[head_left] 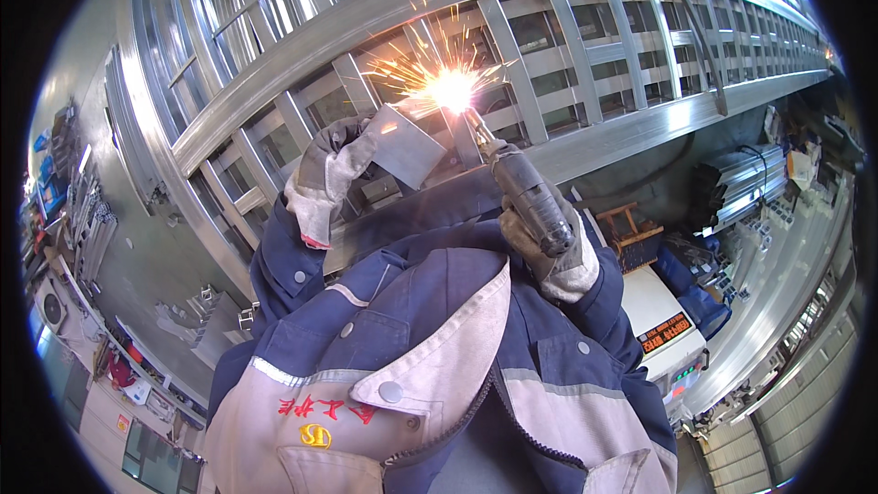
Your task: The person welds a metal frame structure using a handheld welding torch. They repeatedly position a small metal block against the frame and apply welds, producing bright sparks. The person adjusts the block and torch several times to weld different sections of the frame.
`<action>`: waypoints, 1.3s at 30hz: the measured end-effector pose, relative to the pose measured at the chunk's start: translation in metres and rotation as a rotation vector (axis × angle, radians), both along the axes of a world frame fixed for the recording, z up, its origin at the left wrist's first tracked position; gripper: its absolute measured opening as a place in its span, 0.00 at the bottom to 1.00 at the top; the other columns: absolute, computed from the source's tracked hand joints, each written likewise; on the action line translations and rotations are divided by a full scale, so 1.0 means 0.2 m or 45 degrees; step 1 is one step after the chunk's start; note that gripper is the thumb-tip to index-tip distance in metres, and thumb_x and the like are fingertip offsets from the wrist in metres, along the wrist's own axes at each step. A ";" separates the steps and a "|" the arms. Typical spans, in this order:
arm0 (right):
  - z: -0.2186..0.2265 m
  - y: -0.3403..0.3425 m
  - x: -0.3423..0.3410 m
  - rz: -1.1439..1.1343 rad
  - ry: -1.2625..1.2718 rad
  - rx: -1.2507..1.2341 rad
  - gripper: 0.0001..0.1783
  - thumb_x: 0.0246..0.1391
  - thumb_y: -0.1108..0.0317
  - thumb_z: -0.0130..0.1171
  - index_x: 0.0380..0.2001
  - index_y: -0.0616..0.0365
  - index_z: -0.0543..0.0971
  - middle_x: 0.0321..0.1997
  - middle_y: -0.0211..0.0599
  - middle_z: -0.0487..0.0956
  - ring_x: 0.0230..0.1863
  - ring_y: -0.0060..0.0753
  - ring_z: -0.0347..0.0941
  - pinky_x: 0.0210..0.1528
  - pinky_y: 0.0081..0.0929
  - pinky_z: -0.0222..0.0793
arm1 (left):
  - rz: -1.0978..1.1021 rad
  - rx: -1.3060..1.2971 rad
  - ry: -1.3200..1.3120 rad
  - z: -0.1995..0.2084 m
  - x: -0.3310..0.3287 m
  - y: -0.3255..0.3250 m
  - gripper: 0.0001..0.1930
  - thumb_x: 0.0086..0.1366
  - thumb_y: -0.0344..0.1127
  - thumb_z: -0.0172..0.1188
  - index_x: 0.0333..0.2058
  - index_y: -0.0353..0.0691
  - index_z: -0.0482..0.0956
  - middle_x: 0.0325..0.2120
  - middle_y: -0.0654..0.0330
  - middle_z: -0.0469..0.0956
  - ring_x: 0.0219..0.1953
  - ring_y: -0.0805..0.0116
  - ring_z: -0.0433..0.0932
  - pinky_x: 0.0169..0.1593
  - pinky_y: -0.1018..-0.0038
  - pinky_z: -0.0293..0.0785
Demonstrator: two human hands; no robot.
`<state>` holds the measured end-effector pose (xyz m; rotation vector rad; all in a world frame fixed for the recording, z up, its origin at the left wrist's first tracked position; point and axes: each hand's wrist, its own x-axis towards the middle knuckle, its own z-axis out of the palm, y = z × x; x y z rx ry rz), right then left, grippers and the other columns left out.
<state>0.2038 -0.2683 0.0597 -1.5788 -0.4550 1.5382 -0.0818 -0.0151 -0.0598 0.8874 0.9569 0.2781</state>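
Note:
My left hand, in a grey work glove, is closed on the edge of a flat grey square plate. The plate is tilted beside a bright glow with sparks. From the other side my right hand, also gloved, grips the black handle of a welding torch. The torch's nozzle points up into the glare. Sparks fan out over a silvery metal lattice frame that lies across in front of me. The glare hides the exact spot where the nozzle meets the metal.
A dark bar or cable hangs over the frame's right part. At right are a wooden stool, a white machine and bundled metal profiles. Metal stock and an outdoor fan unit stand at left.

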 end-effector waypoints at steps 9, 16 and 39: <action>0.10 -0.09 0.10 0.055 -0.294 -0.033 0.33 0.66 0.69 0.76 0.71 0.61 0.78 0.54 0.33 0.85 0.52 0.25 0.82 0.60 0.31 0.81 | 0.069 0.049 -0.208 -0.05 -0.02 -0.02 0.26 0.78 0.37 0.77 0.69 0.35 0.85 0.56 0.63 0.89 0.55 0.75 0.86 0.61 0.75 0.83; 0.02 -0.29 0.21 -0.240 -0.232 0.034 0.20 0.76 0.68 0.69 0.65 0.63 0.80 0.41 0.33 0.85 0.41 0.26 0.83 0.48 0.31 0.82 | -0.012 -0.147 -0.334 -0.01 -0.08 0.00 0.35 0.74 0.41 0.80 0.75 0.41 0.79 0.65 0.59 0.85 0.60 0.65 0.88 0.62 0.62 0.90; -0.11 -0.60 1.23 -0.443 -0.160 0.188 0.25 0.69 0.70 0.77 0.65 0.58 0.82 0.46 0.29 0.86 0.42 0.23 0.81 0.47 0.29 0.82 | -0.519 0.321 0.378 0.79 1.55 -0.16 0.32 0.66 0.44 0.74 0.65 0.33 0.88 0.38 0.62 0.88 0.32 0.72 0.84 0.33 0.74 0.80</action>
